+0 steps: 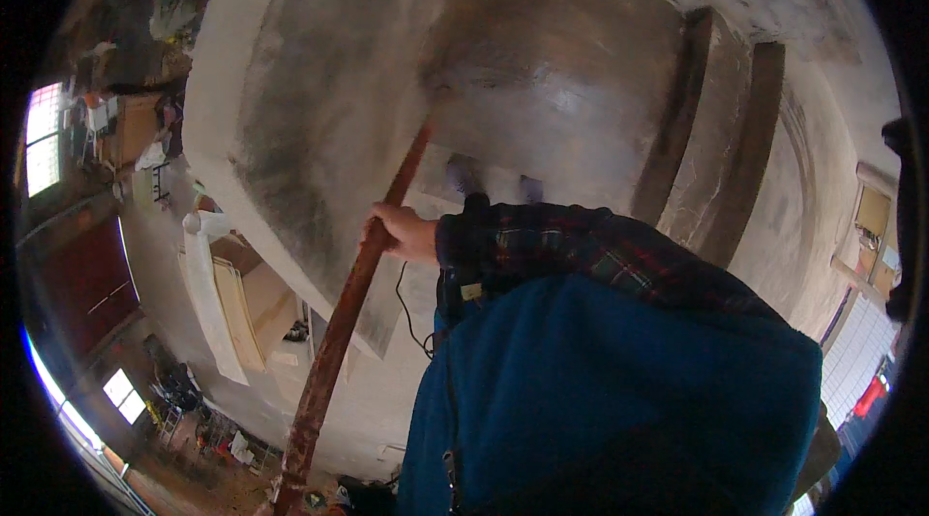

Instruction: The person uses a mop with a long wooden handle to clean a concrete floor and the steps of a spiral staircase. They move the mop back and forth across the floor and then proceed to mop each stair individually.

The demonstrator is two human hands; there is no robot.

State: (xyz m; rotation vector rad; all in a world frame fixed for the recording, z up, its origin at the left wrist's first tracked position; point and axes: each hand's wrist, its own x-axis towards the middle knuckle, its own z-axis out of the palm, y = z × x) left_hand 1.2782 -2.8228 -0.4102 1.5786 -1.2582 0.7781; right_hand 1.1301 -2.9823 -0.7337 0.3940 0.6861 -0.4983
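My right hand [406, 232], at the end of a dark plaid sleeve [566, 240], reaches across my body and is closed around a long red-brown pole [341, 320]. The pole slants from the lower left up to the grey, partly damp-looking concrete floor [559, 95] ahead of me. Its far end blurs into a dark patch, so what is fixed there cannot be made out. My left hand is out of view. Two greyish shoes [532, 188] show just beyond the sleeve. A blue garment [610, 378] covers my body, with a thin black cord [400, 298] beside it.
On the left runs a low plastered wall [218, 117], with stacked boards [239, 313] standing beyond it. Concrete steps [715, 131] rise on the right. Further off lie clutter [131, 124], a dark red door [87, 284] and a window [125, 396].
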